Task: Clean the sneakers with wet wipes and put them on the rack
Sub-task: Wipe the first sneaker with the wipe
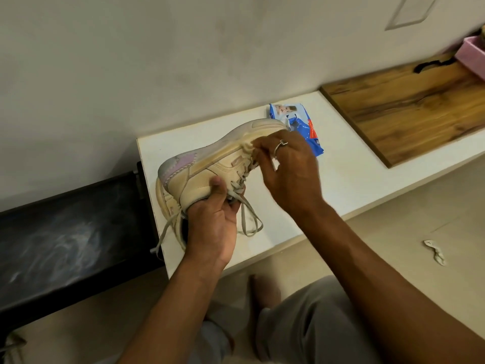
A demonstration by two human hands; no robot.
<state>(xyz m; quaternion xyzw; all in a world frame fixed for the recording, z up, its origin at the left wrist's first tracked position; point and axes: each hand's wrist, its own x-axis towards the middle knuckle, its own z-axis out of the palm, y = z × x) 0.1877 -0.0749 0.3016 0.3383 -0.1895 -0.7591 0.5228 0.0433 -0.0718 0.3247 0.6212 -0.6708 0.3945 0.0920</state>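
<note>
Gripping the sneaker point(210, 158) mid-frame, sole up, over the white worktop point(341, 179); left hand point(212, 224) curled round its collar; right hand point(291, 169) fingers point(265, 145) pinching a wipe point(248, 147) against the sole edge; wipes pack point(301, 122) just behind, upper right of centre.

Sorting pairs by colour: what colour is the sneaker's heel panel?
The heel panel is lilac; head view shows it.

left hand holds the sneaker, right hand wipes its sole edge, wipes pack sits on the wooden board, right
No: the head view shows the wipes pack on the white surface, beside the wooden board. Left hand, right hand and sneaker are as you say.
</note>
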